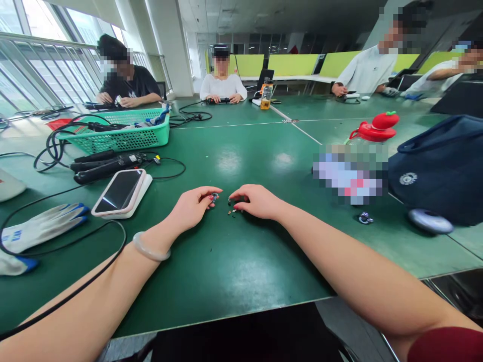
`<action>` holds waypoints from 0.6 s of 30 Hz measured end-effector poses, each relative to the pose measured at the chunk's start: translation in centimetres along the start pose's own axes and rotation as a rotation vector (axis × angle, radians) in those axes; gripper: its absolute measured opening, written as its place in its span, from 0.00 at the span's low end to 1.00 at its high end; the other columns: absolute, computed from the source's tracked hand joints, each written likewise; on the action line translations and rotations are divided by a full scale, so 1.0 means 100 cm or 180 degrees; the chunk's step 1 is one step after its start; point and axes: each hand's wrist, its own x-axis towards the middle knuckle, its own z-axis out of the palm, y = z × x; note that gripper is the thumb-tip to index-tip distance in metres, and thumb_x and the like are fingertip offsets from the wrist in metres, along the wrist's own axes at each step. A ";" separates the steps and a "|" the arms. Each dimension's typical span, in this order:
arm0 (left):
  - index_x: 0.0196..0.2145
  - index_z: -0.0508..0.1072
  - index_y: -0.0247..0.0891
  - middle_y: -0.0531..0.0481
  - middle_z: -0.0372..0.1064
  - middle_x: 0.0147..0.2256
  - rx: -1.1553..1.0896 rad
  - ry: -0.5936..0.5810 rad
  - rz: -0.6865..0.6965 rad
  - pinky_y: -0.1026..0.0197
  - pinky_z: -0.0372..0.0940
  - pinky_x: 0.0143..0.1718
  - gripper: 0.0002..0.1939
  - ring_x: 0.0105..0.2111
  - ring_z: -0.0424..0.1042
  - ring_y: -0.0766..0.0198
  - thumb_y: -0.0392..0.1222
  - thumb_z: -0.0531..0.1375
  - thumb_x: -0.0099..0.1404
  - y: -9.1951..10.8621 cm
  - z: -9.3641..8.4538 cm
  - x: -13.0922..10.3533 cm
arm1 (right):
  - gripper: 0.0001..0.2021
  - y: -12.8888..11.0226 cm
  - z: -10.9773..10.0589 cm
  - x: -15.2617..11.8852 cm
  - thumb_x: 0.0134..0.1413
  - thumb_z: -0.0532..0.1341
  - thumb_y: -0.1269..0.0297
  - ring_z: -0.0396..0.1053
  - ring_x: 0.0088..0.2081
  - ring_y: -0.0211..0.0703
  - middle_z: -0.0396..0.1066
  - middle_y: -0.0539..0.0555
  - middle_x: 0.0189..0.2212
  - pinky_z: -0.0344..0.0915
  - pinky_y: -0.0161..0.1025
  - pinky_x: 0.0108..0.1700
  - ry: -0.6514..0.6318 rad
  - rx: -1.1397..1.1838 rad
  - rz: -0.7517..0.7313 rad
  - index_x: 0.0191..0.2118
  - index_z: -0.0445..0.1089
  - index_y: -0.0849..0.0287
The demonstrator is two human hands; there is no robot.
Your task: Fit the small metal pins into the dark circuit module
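Left hand (193,207): thumb and fingers pinching a small shiny part (215,197), held just off the fingertips' front edge, facing the right hand. Part is too small to identify; looks metallic with dark bits.

Right hand (258,202): fingers curled, thumb and index a little apart, a tiny dark piece (229,201) right at the index fingertip. Can't tell if it's gripped or only touched.

Loose bits (229,212) lie on the green desk (226,276) just below the right fingertips, at least one orange-brown, the others dark or pale. Both hands are low over the desk, near each other, not touching.

Step in hand, my read: fine two-handed work on tiny parts, left keeping hold, right dealing with the small piece. Next move would call for a precise fingertip pinch on the right and a steady left; bits that small are easy to knock or lose.

Around: phone (119,190) and gloves (51,226) left of the left hand, green basket (124,143) beyond the phone. Another small shiny piece (365,218) sits well to the right, near the dark blue bag (445,171).
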 end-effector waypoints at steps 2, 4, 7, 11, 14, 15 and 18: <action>0.47 0.71 0.43 0.49 0.73 0.39 0.0006 -0.0019 0.0012 0.59 0.66 0.40 0.17 0.32 0.73 0.65 0.42 0.50 0.62 -0.002 0.001 0.000 | 0.11 -0.002 -0.001 -0.001 0.44 0.66 0.65 0.66 0.32 0.36 0.71 0.50 0.31 0.61 0.33 0.36 -0.0132 0.0062 0.0060 0.38 0.74 0.57; 0.47 0.71 0.43 0.49 0.73 0.39 0.0025 -0.0050 0.0037 0.59 0.66 0.40 0.17 0.32 0.72 0.65 0.41 0.50 0.62 -0.002 0.001 0.001 | 0.06 -0.003 -0.001 -0.001 0.44 0.65 0.67 0.66 0.31 0.35 0.71 0.49 0.29 0.60 0.32 0.34 -0.0178 0.0067 0.0084 0.33 0.75 0.57; 0.47 0.71 0.42 0.49 0.73 0.39 0.0032 -0.0060 0.0046 0.59 0.66 0.40 0.17 0.33 0.72 0.65 0.40 0.50 0.62 -0.001 0.001 0.000 | 0.03 -0.004 0.000 -0.001 0.47 0.62 0.70 0.65 0.30 0.35 0.72 0.49 0.27 0.58 0.31 0.34 -0.0205 0.0046 -0.0014 0.28 0.74 0.58; 0.47 0.71 0.41 0.49 0.73 0.38 0.0031 -0.0065 0.0049 0.59 0.66 0.40 0.18 0.32 0.73 0.65 0.40 0.49 0.62 0.000 0.001 0.000 | 0.06 -0.006 0.001 0.000 0.50 0.60 0.68 0.65 0.29 0.34 0.72 0.49 0.26 0.57 0.32 0.32 -0.0113 0.0118 -0.0032 0.27 0.73 0.59; 0.47 0.71 0.41 0.49 0.73 0.38 0.0048 -0.0079 0.0075 0.59 0.66 0.40 0.18 0.32 0.73 0.65 0.40 0.50 0.62 0.000 0.001 0.000 | 0.07 -0.005 0.000 0.000 0.52 0.58 0.68 0.65 0.28 0.35 0.72 0.49 0.26 0.58 0.32 0.32 0.0018 0.0132 0.0031 0.28 0.73 0.58; 0.47 0.71 0.42 0.49 0.73 0.38 0.0045 -0.0084 0.0079 0.59 0.66 0.40 0.18 0.32 0.73 0.65 0.40 0.50 0.62 -0.001 0.001 -0.001 | 0.07 -0.005 0.000 0.000 0.53 0.58 0.68 0.66 0.29 0.35 0.73 0.49 0.27 0.59 0.32 0.33 0.0042 0.0142 0.0040 0.29 0.74 0.58; 0.48 0.70 0.41 0.49 0.73 0.38 0.0059 -0.0099 0.0072 0.59 0.66 0.41 0.18 0.33 0.73 0.65 0.40 0.50 0.62 0.000 0.001 -0.001 | 0.09 -0.002 0.000 0.000 0.54 0.56 0.70 0.68 0.33 0.36 0.74 0.50 0.31 0.60 0.33 0.37 0.0043 0.0141 0.0055 0.32 0.75 0.57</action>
